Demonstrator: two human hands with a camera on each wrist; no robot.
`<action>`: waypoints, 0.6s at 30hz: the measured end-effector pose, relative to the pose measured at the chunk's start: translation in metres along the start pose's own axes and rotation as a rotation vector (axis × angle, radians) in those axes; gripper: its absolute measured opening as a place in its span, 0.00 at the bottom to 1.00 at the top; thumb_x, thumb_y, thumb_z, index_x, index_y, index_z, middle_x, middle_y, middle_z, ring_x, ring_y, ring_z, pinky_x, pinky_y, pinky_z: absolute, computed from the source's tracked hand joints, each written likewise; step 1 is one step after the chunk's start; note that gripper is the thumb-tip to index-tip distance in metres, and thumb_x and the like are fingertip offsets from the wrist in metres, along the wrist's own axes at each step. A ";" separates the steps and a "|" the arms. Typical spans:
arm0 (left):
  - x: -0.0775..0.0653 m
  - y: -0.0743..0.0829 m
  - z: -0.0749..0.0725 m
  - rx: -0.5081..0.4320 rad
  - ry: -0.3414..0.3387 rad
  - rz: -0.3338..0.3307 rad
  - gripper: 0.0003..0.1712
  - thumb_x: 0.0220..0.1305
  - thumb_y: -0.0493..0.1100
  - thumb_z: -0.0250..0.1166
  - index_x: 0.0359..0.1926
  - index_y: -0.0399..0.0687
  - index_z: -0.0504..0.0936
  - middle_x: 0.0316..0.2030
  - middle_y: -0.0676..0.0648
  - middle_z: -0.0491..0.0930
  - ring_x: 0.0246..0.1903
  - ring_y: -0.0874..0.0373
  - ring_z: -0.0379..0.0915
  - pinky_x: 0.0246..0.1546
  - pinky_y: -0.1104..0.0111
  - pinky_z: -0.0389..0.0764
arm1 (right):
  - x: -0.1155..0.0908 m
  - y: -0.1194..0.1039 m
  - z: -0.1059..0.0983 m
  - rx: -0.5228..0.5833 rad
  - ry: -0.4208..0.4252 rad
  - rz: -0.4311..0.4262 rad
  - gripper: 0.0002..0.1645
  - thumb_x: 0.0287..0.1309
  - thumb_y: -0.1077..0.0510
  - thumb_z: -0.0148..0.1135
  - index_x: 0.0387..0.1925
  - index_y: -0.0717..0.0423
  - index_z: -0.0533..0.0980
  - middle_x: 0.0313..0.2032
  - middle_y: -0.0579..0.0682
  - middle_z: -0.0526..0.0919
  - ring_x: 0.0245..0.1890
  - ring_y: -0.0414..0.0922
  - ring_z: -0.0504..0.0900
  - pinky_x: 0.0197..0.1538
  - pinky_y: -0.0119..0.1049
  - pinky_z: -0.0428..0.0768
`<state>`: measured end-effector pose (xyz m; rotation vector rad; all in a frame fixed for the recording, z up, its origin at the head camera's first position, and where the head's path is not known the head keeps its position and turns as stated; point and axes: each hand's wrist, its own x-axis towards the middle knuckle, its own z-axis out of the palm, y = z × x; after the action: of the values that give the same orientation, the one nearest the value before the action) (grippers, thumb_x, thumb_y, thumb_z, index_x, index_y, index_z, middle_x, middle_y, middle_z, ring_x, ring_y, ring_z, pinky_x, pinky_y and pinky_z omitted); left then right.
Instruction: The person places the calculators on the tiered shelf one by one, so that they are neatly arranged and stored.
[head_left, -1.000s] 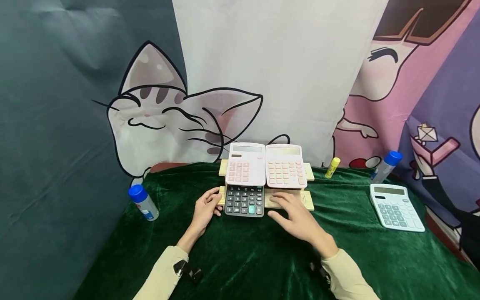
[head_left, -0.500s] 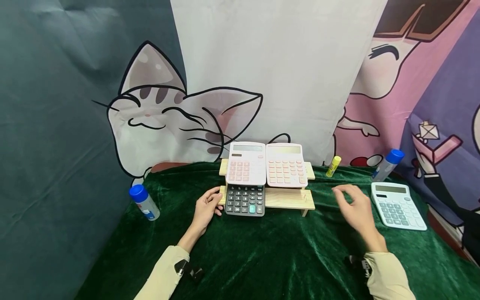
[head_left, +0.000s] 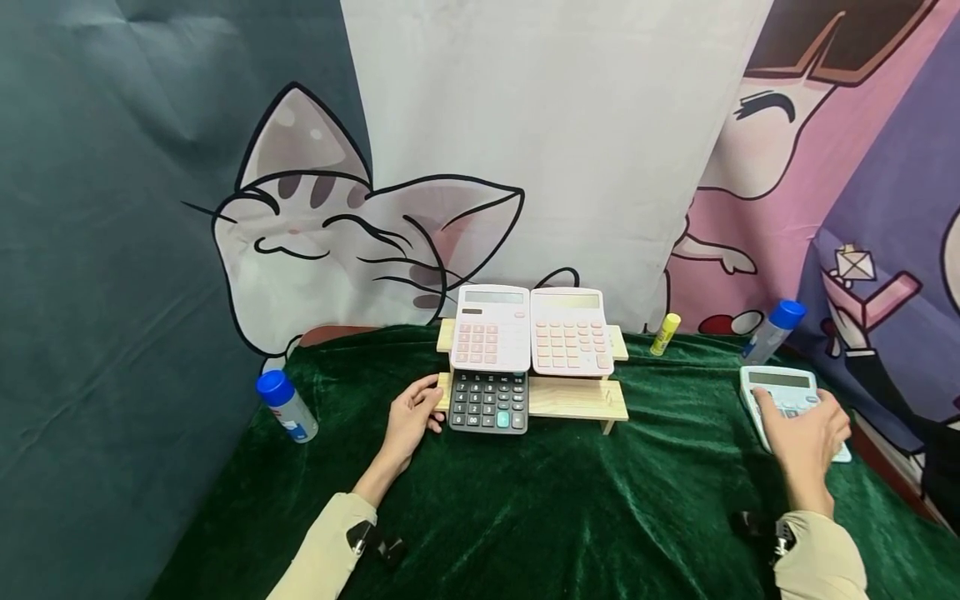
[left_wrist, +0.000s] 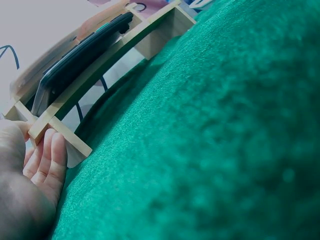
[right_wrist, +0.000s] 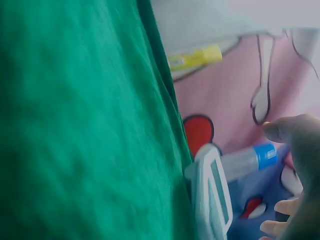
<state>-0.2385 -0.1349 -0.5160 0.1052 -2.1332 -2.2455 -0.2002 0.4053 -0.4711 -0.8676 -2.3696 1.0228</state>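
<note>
My left hand grips the left end of the lower shelf of a small wooden rack. In the left wrist view, its thumb and fingers lie around the shelf's end. A black calculator leans on that lower shelf at the left. Two pink-and-white calculators stand side by side on the upper shelf. Far to the right, my right hand is over a pale blue calculator on the cloth, thumb and fingers spread over it. The right wrist view has the calculator below the parted fingers.
A clear bottle with a blue cap stands at the left. Another blue-capped bottle is behind the pale blue calculator. A yellow glue stick stands right of the rack. Green velvet cloth covers the table, with a printed curtain behind.
My right hand has left the right part of the rack's lower shelf and moved right, over the pale blue calculator. My left hand has stayed at the rack's left end.
</note>
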 end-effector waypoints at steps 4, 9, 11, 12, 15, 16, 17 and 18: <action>0.000 -0.001 0.001 0.003 0.001 0.001 0.22 0.72 0.45 0.62 0.63 0.45 0.75 0.47 0.37 0.81 0.24 0.61 0.78 0.19 0.74 0.80 | 0.007 0.016 -0.007 -0.064 -0.054 0.061 0.62 0.59 0.32 0.59 0.75 0.66 0.44 0.70 0.76 0.48 0.71 0.70 0.46 0.72 0.66 0.47; 0.000 -0.002 0.000 0.001 0.001 -0.003 0.21 0.71 0.44 0.62 0.63 0.46 0.76 0.48 0.36 0.81 0.24 0.61 0.78 0.20 0.75 0.80 | 0.015 0.027 -0.010 -0.209 -0.202 0.075 0.70 0.57 0.27 0.58 0.74 0.74 0.38 0.69 0.82 0.42 0.68 0.75 0.43 0.71 0.69 0.43; 0.000 -0.002 0.000 0.004 0.001 0.000 0.22 0.71 0.45 0.62 0.63 0.46 0.76 0.48 0.35 0.81 0.24 0.62 0.78 0.20 0.75 0.80 | 0.017 0.030 -0.010 -0.263 -0.254 0.073 0.74 0.55 0.26 0.58 0.72 0.78 0.35 0.68 0.85 0.39 0.67 0.77 0.42 0.69 0.70 0.41; 0.000 -0.002 0.000 0.006 0.000 0.002 0.22 0.71 0.45 0.62 0.64 0.46 0.75 0.48 0.35 0.80 0.24 0.62 0.78 0.20 0.75 0.81 | 0.018 0.031 -0.011 -0.282 -0.268 0.072 0.75 0.55 0.25 0.58 0.72 0.79 0.34 0.68 0.85 0.39 0.66 0.78 0.42 0.69 0.71 0.41; 0.000 -0.002 0.000 0.010 -0.004 0.007 0.23 0.71 0.46 0.62 0.64 0.46 0.75 0.47 0.36 0.80 0.25 0.62 0.78 0.21 0.75 0.81 | 0.020 0.036 -0.011 -0.317 -0.299 0.096 0.79 0.52 0.23 0.59 0.70 0.82 0.33 0.66 0.86 0.38 0.65 0.78 0.41 0.69 0.71 0.41; 0.000 -0.001 0.000 0.010 -0.003 0.008 0.23 0.71 0.46 0.62 0.64 0.46 0.75 0.47 0.36 0.80 0.25 0.62 0.78 0.21 0.75 0.81 | 0.020 0.037 -0.012 -0.323 -0.303 0.104 0.80 0.51 0.23 0.59 0.70 0.83 0.32 0.65 0.87 0.38 0.64 0.78 0.41 0.69 0.71 0.41; 0.000 -0.001 0.000 0.009 -0.004 0.008 0.23 0.71 0.45 0.62 0.64 0.46 0.75 0.47 0.36 0.80 0.25 0.61 0.78 0.21 0.75 0.81 | 0.021 0.039 -0.012 -0.329 -0.307 0.109 0.81 0.51 0.23 0.59 0.70 0.83 0.32 0.65 0.87 0.38 0.64 0.78 0.41 0.69 0.71 0.41; 0.000 -0.001 -0.001 0.010 -0.005 0.007 0.22 0.71 0.45 0.62 0.64 0.47 0.75 0.47 0.37 0.80 0.25 0.61 0.78 0.21 0.75 0.81 | 0.021 0.040 -0.012 -0.336 -0.316 0.114 0.82 0.50 0.22 0.60 0.70 0.83 0.30 0.65 0.87 0.37 0.64 0.78 0.41 0.69 0.71 0.41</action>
<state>-0.2381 -0.1354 -0.5170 0.0924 -2.1439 -2.2342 -0.1935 0.4471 -0.4912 -1.0338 -2.8448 0.8688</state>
